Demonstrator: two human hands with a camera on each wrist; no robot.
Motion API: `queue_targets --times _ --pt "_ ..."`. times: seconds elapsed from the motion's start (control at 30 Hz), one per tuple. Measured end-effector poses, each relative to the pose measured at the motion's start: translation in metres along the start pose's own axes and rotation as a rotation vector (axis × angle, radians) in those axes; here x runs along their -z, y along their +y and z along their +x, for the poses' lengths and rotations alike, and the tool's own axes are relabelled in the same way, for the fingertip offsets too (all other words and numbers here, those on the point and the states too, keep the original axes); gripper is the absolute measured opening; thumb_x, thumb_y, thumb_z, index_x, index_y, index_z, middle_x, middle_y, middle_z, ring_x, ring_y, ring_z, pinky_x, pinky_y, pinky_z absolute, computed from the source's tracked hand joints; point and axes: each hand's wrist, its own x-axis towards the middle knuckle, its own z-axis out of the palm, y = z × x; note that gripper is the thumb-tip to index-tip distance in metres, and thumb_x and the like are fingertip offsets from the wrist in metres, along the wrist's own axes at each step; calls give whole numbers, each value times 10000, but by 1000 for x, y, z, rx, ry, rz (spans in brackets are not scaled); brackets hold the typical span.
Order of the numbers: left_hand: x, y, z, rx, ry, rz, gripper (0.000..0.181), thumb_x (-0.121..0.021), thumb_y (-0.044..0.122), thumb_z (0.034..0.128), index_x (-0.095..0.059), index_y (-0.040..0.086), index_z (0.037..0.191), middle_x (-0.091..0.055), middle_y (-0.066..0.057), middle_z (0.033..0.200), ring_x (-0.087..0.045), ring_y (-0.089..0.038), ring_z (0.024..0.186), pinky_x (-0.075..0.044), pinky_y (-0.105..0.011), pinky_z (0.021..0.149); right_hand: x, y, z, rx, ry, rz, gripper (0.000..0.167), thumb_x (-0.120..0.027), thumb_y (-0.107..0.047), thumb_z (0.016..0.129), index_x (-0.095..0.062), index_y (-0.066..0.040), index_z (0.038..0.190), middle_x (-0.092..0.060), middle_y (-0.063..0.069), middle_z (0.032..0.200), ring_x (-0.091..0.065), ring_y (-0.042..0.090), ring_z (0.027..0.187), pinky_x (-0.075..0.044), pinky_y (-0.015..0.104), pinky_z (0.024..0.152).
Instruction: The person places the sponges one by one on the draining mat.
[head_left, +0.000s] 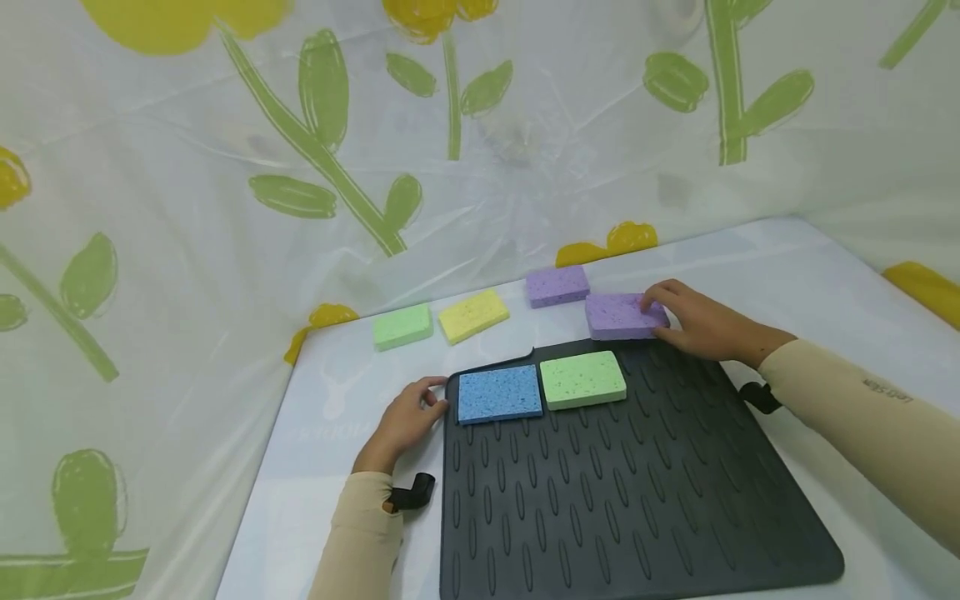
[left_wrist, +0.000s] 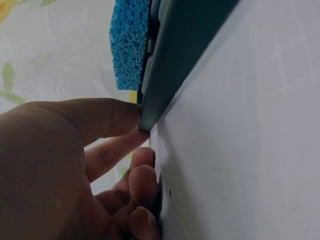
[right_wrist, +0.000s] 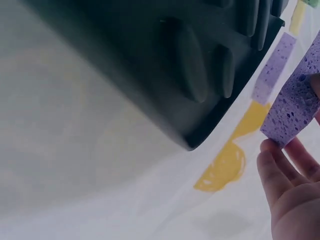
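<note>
My right hand grips a purple sponge by its right end, just over the far edge of a black ridged drying mat. In the right wrist view, the fingertips meet the edge of that purple sponge, which is raised and tilted. With thumb and index finger, my left hand pinches the mat's far left corner, and its other fingers curl beside the tabletop. Lying on the mat are a blue sponge at the far left corner and a green sponge directly to its right.
Behind the mat, a pale green sponge, a yellow sponge and a second purple sponge lie in a loose row on the white table. A flower-printed sheet hangs against the table's far edge.
</note>
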Motion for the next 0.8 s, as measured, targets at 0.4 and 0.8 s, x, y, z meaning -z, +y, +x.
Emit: queue_targets --times 0.4,0.8 --pt "1 -2 -1 -21 2 -2 445 -608 249 970 -565 173 1406 -600 -64 1056 -480 -175 760 -383 -313 657 2 8 -24 13 10 -19 256 -632 -72 952 -549 -88 1193 -466 189 1377 -504 353 1227 -441 580 1002" --pt "1 -2 0 -27 5 -2 437 -613 236 972 -567 169 1401 -603 -68 1064 -491 -172 780 -389 -304 660 4 12 -42 -16 -2 -37 249 -627 -78 944 -533 -100 1175 -458 182 1380 -506 370 1240 -445 594 999"
